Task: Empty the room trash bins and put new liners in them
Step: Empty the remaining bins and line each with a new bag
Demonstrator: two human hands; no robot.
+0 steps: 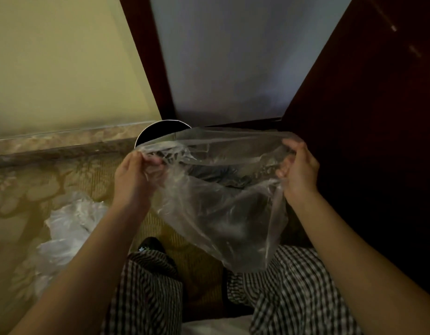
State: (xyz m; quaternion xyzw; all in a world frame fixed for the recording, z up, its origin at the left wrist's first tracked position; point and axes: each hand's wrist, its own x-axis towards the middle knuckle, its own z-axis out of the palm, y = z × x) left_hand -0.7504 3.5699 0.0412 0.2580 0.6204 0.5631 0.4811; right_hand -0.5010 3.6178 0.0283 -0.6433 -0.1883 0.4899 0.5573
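Both hands pinch the rim of a thin, clear, crinkled plastic liner [221,209], the left hand [134,175] and right hand [298,172] pulling its mouth wide. It hangs limp over a round black bin [158,131] at the carpet's [23,189] far edge by the wall. A crumpled whitish bag [69,228] lies on the patterned carpet near its left edge.

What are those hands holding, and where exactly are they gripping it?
A clear liner. The left hand and right hand each pinch its top edge at opposite sides, stretching it open.

bin [158,131] mostly behind liner [221,209], contents unclear
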